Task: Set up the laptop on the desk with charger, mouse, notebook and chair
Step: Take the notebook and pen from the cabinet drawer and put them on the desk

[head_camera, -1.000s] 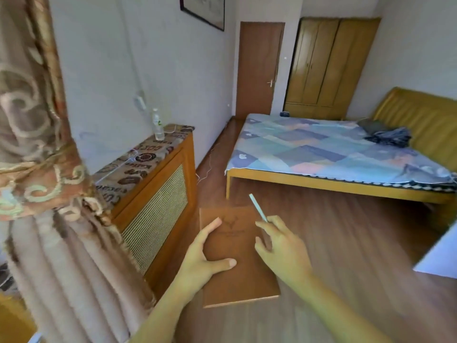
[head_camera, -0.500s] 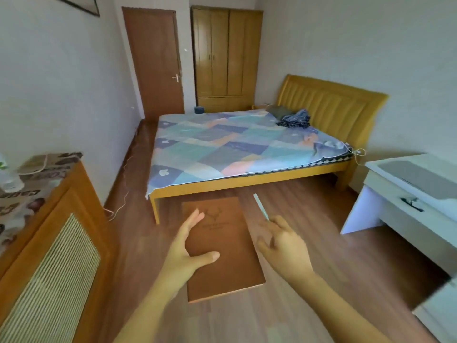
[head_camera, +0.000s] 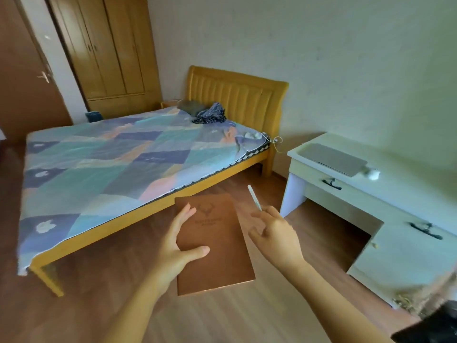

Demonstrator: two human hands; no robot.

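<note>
A brown notebook (head_camera: 217,246) with a stamped deer head on its cover is held flat in front of me, above the floor. My left hand (head_camera: 178,246) grips its left edge, thumb on the cover. My right hand (head_camera: 277,231) pinches a thin white pen (head_camera: 254,197) that points up and away. To the right stands a white desk (head_camera: 405,194) with a closed grey laptop (head_camera: 332,157) lying on its top. A small white object (head_camera: 372,173), possibly a charger or a mouse, sits by the laptop's near corner. No chair is visible.
A bed (head_camera: 123,164) with a patchwork cover and yellow headboard fills the left and middle. A wooden wardrobe (head_camera: 108,50) and a brown door (head_camera: 22,78) stand at the back. The desk has two black drawer handles. A dark object (head_camera: 435,325) shows at the bottom right.
My view has swung to the right, away from the radiator cover, so the desk and laptop are now in full view. Both hands keep the same hold on the notebook and pen.
</note>
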